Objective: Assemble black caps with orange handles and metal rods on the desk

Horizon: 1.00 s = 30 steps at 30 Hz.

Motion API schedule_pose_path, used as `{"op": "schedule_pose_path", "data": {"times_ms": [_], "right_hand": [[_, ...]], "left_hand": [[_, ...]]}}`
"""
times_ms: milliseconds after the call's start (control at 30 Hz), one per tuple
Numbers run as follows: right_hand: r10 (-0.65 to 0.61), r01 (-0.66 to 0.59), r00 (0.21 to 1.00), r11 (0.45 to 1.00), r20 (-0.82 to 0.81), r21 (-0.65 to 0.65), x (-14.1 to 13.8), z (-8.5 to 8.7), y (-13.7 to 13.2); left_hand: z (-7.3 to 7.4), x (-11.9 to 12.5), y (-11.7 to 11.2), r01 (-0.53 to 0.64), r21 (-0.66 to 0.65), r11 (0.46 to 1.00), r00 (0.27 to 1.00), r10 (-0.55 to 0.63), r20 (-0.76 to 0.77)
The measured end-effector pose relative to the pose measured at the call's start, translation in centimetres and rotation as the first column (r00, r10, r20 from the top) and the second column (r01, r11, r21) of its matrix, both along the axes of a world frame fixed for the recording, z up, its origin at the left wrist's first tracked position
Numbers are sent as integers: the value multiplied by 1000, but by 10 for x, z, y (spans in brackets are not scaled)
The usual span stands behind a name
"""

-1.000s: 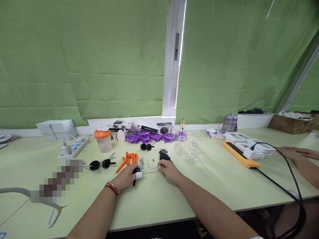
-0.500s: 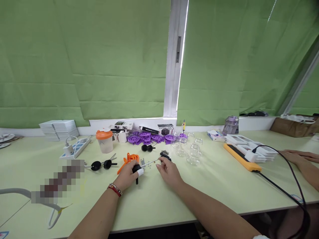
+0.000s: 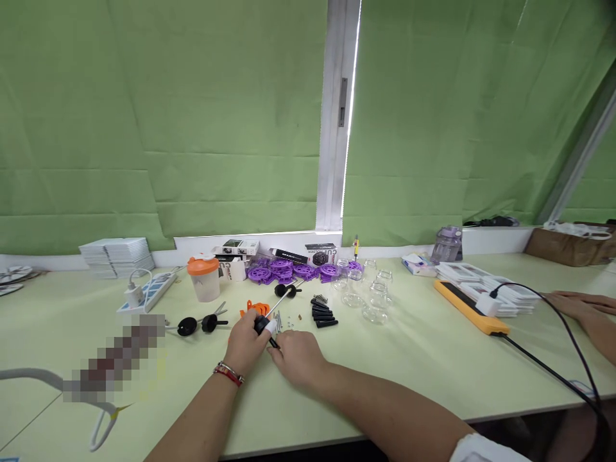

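My left hand (image 3: 248, 339) is closed around a round black piece (image 3: 262, 325), from which a thin metal rod (image 3: 279, 306) sticks out up and to the right. Against the narrow black tab of that same piece, my right hand (image 3: 298, 357) pinches with curled fingers. Orange handle-like parts (image 3: 260, 309) lie just behind my left hand, beside several metal screws (image 3: 279, 320). Several black tapered handles (image 3: 323, 314) rest to the right of them. Similar black round pieces (image 3: 187, 326) lie at the left, near scissors (image 3: 220, 308).
Purple wheel-shaped parts (image 3: 282, 269) and boxes (image 3: 322, 255) line the back. Clear glass jars (image 3: 375, 301) stand right of centre. An orange-lidded cup (image 3: 203, 277), a white power strip (image 3: 153, 292) and a yellow power strip (image 3: 469, 309) flank them. Another person's hands (image 3: 577, 305) rest far right.
My right hand has moved from the rod's far end, down and left to the black tab. The rod now points more steeply upward. The black tapered handles are uncovered.
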State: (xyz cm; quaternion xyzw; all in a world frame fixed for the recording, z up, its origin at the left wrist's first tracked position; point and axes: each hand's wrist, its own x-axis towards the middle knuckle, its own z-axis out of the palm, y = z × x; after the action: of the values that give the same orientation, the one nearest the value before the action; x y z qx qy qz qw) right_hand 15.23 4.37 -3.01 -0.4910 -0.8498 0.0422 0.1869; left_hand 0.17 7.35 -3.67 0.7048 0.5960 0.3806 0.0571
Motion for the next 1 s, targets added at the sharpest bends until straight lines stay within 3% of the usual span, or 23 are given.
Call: {"op": "schedule_pose_path", "data": {"times_ms": [67,200,267,333,400,467,533,600,767,1000], "right_hand": [[8,-9,1000,999,21,42,1,2,4],[-18,7,996,992,85,130,8,10,16],[-66,53,994,987,83,155,15,15,32],[-168,161,985,976,38,149,28,21,54],[-298,301,954,947,-42,112,43,27,80],[-404,408,913,911,-63,59,58,29,105],[-469,469,883,883,-15,-5,69,26,126],[-482,482,876,876,4,-31,74,20,140],[-476,479,878,875,54,-68,68,2,156],[-463,475,875,878,142,-64,60,-10,167]], "left_hand": [[-1,-1,1,-13,12,1000,1000,12,10],[1,-2,0,89,44,995,996,-91,24],[4,-8,1,65,102,993,998,-66,8],[7,-17,5,-82,192,978,996,84,-4],[8,-31,12,-311,222,924,949,315,18],[6,-46,20,-531,124,838,847,528,58],[2,-60,27,-644,11,765,763,641,86],[-3,-69,32,-661,-77,746,743,666,68],[-11,-74,38,-590,-244,770,797,603,-24],[-17,-75,46,-547,-335,767,795,601,79]]}}
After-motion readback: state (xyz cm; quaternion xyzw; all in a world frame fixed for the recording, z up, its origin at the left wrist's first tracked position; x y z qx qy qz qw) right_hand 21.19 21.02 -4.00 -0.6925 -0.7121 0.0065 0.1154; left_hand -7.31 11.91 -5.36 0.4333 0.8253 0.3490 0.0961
